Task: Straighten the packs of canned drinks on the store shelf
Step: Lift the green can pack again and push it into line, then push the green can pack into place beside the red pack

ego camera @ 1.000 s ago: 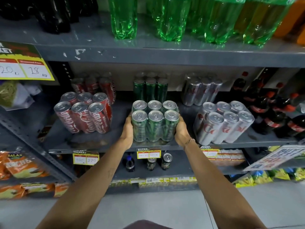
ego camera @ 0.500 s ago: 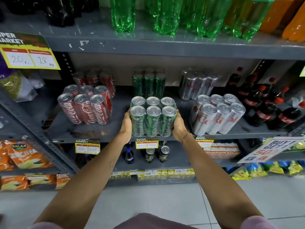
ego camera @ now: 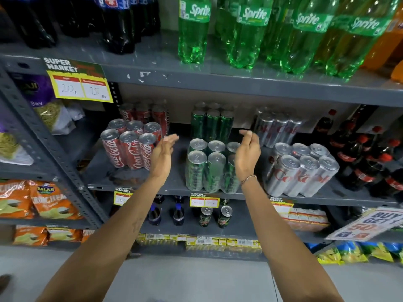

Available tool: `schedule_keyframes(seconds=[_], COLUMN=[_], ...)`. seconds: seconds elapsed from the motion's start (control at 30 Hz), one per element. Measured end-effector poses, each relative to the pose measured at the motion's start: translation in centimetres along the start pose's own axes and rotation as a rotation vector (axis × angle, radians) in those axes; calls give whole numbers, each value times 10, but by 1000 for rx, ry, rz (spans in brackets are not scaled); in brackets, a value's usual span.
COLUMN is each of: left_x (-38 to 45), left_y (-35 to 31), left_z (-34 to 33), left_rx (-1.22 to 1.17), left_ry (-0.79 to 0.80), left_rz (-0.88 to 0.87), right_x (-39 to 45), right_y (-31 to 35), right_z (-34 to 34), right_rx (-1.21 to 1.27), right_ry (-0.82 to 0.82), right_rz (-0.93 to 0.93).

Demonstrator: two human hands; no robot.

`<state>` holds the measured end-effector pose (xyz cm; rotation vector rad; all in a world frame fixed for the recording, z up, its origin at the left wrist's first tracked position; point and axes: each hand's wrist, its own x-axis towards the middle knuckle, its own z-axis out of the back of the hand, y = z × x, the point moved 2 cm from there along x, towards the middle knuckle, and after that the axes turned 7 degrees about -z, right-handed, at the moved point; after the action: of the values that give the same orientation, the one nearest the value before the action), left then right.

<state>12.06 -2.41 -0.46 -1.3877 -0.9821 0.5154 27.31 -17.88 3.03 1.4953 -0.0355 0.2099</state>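
Observation:
A shrink-wrapped pack of green cans (ego camera: pixel 207 168) stands upright at the front of the middle grey shelf (ego camera: pixel 174 188). My left hand (ego camera: pixel 162 154) hovers open to its left, apart from it, in front of the red Coca-Cola can pack (ego camera: pixel 130 147). My right hand (ego camera: pixel 247 154) is raised with loosely curled fingers over the green pack's right side, covering its right cans and holding nothing. A silver Coke can pack (ego camera: pixel 303 173) leans to the right of it. More red, green and silver packs stand at the back of the shelf.
Large green Sprite bottles (ego camera: pixel 244 33) and dark cola bottles fill the shelf above. Small cola bottles (ego camera: pixel 366 162) stand at the right of the middle shelf. Price tags hang on the shelf edges. Snack bags (ego camera: pixel 43 201) fill the left rack; loose cans stand below.
Both hands have let go of the green can pack and lifted up and apart from its sides. The pack stays at the shelf front. My head has moved closer and tilted up.

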Motion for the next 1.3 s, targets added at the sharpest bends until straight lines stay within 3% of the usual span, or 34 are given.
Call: schedule_keyframes(seconds=[0.13,0.33,0.5,0.6,0.67,0.77,0.83,1.0,1.3], left_x=[26,73,108,115,114,104,100,92,61], left_y=[-23,-24,11,34,50,57,59,61,67], left_z=[39,126,189,208,212,203,198,203,210], left_rx=[-9,188,119,54,64,-41,-72,-8,-105], left_ry=[-61,-285,-455,-495,-426,-135,-40,-49,-46], left_rz=[-103,-216,78,318,385,469,486,463,543], right_x=[-44,-87,-94,-93,-94,-98,-100,-105,-126], right_y=[25,26,-3,-25,-38,-50,-54,-52,-67], right_z=[-46,-138,-203,-226,-231,-239,-242,-240,-214], right_rx=[65,23,-10,211,345,342,325,334,368], right_ry=[167,396,529,567,563,652,641,565,550], right_rz=[139,82,-250,-540,-654,-660,-672,-753,-802])
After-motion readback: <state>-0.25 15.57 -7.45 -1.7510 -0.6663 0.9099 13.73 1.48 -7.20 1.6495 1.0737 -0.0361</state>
